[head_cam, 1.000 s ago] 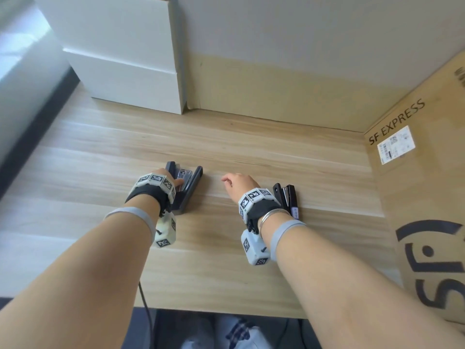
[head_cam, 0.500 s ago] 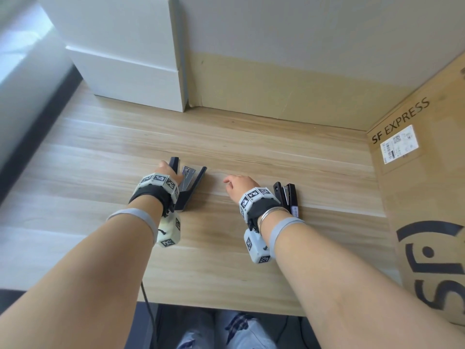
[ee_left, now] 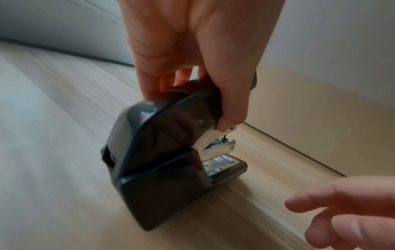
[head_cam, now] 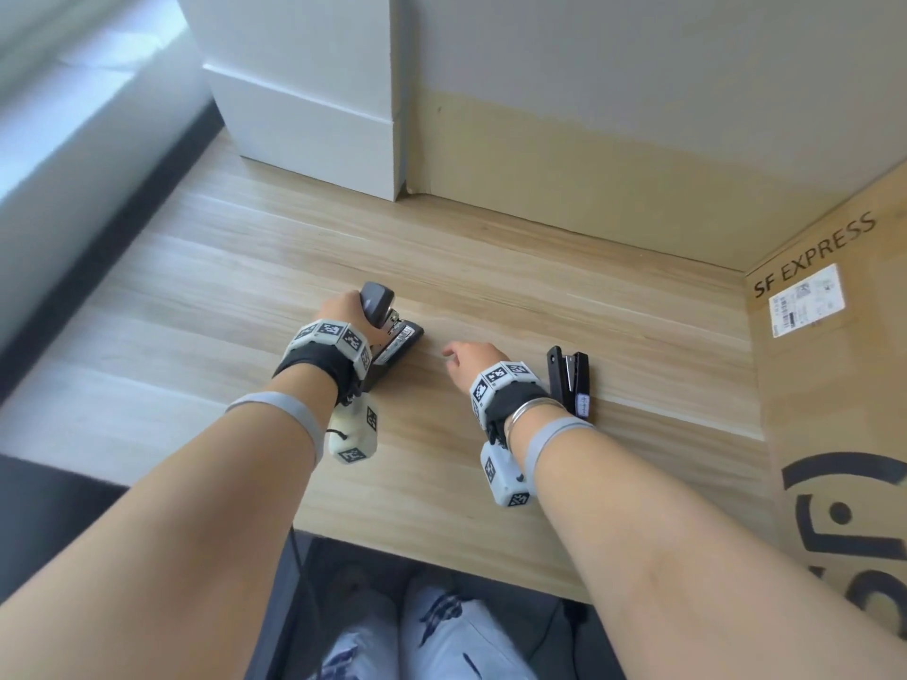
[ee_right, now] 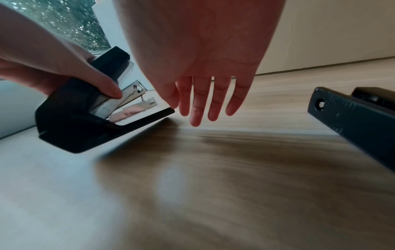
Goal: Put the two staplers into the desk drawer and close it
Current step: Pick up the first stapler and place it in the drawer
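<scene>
A large black stapler (head_cam: 392, 336) (ee_left: 162, 165) (ee_right: 85, 121) stands on the wooden desk (head_cam: 491, 267), its top arm hinged up. My left hand (head_cam: 343, 311) (ee_left: 192, 81) grips that raised arm, thumb on one side and fingers on the other, while the base lies on the wood. My right hand (head_cam: 466, 358) (ee_right: 203, 101) hovers just right of the base with straight, relaxed fingers and holds nothing. A smaller black stapler (head_cam: 569, 380) (ee_right: 352, 116) lies flat on the desk to the right of my right wrist. No drawer shows in any view.
A white box-like block (head_cam: 314, 105) stands at the back left against the wall. A cardboard SF EXPRESS carton (head_cam: 834, 365) walls off the right side. The desk's front edge (head_cam: 441, 557) is near my lap; a dark window ledge (head_cam: 98, 228) runs along the left.
My left hand has lifted the big stapler's top arm higher, so it now stands steeply open. My right hand stayed beside it, and the camera view shifted closer and lower.
</scene>
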`<state>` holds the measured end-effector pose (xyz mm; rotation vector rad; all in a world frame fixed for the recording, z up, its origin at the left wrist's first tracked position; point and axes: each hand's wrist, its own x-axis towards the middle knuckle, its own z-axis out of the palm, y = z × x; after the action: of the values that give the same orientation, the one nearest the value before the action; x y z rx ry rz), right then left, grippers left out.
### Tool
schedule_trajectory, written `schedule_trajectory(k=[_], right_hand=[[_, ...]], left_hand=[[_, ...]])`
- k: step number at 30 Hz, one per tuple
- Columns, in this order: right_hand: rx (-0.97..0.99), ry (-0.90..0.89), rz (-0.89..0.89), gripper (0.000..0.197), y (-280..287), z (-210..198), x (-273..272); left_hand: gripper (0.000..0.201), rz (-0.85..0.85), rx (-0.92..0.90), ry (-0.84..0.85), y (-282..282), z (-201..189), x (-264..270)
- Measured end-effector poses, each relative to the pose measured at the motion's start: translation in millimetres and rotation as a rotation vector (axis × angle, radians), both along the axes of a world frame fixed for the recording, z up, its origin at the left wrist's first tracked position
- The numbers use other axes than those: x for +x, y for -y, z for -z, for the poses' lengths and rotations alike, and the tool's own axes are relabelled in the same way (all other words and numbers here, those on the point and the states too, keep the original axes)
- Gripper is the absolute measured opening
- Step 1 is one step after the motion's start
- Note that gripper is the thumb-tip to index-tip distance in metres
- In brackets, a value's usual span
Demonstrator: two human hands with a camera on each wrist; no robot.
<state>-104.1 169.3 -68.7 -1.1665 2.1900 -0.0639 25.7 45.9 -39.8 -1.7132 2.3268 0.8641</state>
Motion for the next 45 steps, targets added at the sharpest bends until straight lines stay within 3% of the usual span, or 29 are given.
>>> schedule_trajectory(k=[10, 23, 32, 45], right_hand=[[-0.028, -0.027, -0.142, 0.038, 17.8, -5.0, 87.7], [-0.150, -0.193, -0.227, 0.042, 24.5, 25.4, 237.1], [-0.217, -0.295, -0.140, 0.051, 32.7, 60.3, 269.2], [-0.325, -0.446, -0.087, 0.055, 28.7, 88.8, 276.3]], left_hand=[[0.040, -0.112, -0.070, -0.025, -2.1, -33.6, 116.2], [0.035, -0.380, -0.075, -0.015, -49.9, -16.7, 329.0], [0.031, -0.458, 0.051, 0.060, -75.6, 58.3, 416.1], [0.036, -0.451, 0.178, 0.163, -84.2, 182.1, 426.8]])
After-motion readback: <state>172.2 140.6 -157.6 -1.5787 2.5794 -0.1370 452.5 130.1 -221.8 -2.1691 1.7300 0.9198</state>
